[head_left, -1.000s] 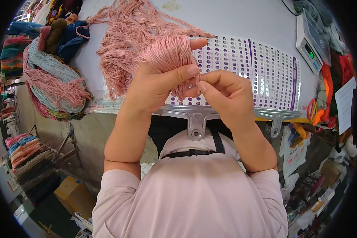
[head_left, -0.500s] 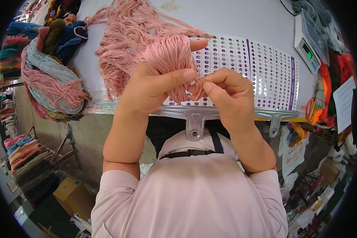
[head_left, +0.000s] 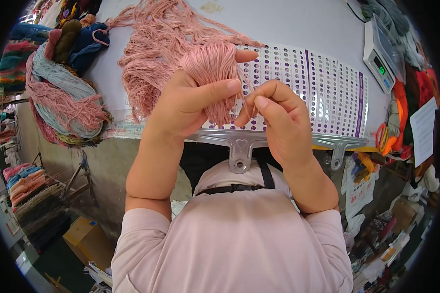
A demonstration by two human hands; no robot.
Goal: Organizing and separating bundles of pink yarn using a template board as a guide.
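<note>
A thick bundle of pink yarn is wrapped about my left hand. That hand grips it, thumb laid across the front and one fingertip poking out at the far right. Close on the right, my right hand has its thumb and fingers closed by a few thin strands that run off the bundle. The strands' ends are partly hidden behind its fingers. Beyond the left hand spreads a loose heap of the same pink yarn on the table.
Beneath my hands lies a white sheet with rows of purple-edged holes, metal clips along its near edge. A digital scale stands right, by orange-handled scissors. Coloured skeins hang over the table's left edge. A cardboard box is lower left.
My right hand has shifted slightly down, its fingers drawn a little off the bundle. The small tuft of strands beside its fingertips no longer shows. My left hand keeps its hold.
</note>
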